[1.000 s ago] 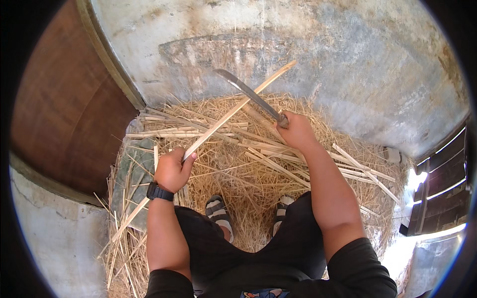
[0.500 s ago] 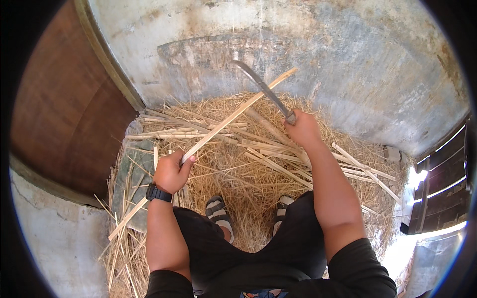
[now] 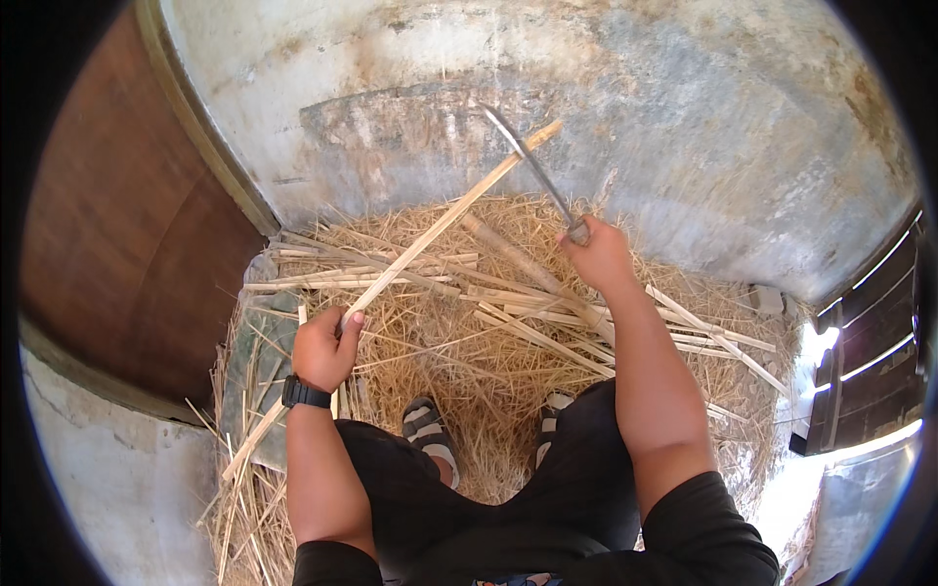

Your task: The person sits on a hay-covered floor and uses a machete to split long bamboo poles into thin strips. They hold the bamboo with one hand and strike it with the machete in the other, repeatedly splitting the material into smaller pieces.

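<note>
Strip [image 3: 451,214] is held above straw [image 3: 489,391] by curled fingers of L hand [image 3: 327,352], knife [image 3: 545,178] is grasped in R hand [image 3: 598,258], blade crossing strip nr far end (contact unclear), so shaving's prob. in hand & firm L hold w/ shallow blade angle is needed next.

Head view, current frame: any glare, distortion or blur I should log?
Head view: glare washes out the area below the dark slatted panel at right; head view: fisheye bending bows the edges of the brown panel, and the corners are black; head view: the machete shows a bright glint near its tip, while the wooden strip looks reasonably sharp.
</note>
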Demonstrator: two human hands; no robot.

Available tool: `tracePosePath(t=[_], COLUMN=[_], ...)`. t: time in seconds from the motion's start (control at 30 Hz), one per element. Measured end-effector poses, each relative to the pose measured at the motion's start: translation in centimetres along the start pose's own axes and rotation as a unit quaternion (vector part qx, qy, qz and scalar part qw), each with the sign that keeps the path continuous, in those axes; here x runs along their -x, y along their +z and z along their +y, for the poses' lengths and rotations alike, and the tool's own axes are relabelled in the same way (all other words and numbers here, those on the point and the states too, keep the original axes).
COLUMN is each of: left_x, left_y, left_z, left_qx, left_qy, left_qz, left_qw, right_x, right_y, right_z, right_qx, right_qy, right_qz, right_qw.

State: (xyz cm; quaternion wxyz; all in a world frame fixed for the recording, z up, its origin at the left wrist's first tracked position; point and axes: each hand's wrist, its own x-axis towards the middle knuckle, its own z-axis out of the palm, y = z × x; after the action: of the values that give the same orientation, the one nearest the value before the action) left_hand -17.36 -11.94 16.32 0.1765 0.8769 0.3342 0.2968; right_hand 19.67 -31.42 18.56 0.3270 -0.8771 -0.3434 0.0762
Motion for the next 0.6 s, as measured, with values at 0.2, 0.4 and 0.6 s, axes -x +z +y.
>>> tracePosePath(t=[0.2,0.4,0.6], left_x=[-0.3,0.1,-0.5], left_y=[0.2,-0.6,-0.3], left_z=[0.7,0.5,0.5], left_qx=[0.001,0.001,0.013], left_qy=[-0.004,-0.019,-0.017], left_qz=[0.031,0.059,0.063], left_qw=[1.0,0.998,0.998], right_x=[2.5,1.0,0.8], right_y=[2.5,-0.2,-1.5], right_z=[-2.6,-0.9,0.5], right_qx=[0.102,-0.015,-0.027], right_qy=[-0.203,-0.057,-0.001], right_qz=[-0.127,-0.015,-0.005], right_qw=[0.966,0.998,1.0])
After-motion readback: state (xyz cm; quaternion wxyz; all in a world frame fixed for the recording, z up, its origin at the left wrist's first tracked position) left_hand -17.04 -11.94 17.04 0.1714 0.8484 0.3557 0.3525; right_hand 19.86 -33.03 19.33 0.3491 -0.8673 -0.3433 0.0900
